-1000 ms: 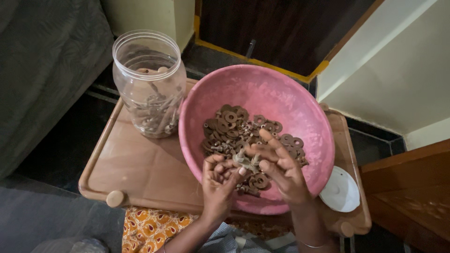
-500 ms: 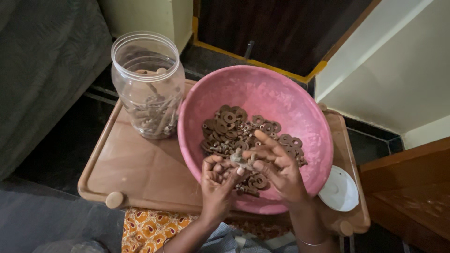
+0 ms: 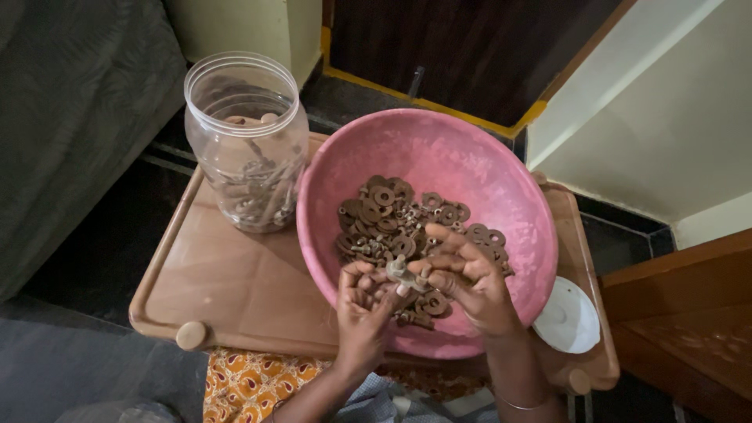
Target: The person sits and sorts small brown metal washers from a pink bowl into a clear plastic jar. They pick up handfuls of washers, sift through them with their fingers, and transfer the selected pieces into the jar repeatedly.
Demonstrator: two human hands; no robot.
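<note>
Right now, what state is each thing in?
Plastic jar: upright, lid off, partly filled with rusty hardware.
Pink bowl: upright, holding a heap of rusty washers.
White lid: lying flat on the tray.
Left hand: fingers on a small bolt.
Right hand: pinching that bolt.

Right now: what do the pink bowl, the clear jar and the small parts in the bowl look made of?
Pink bowl: likely plastic, matte, scuffed and pale-smudged inside.
Clear jar: probably plastic, see-through with a ribbed threaded neck; thin walls, slightly cloudy.
Washers and bolts: metal by shape, dull brown, apparently rusted, no shine.
Tray beneath: tan, smooth with a soft sheen; wood or moulded plastic, cannot tell.
</note>
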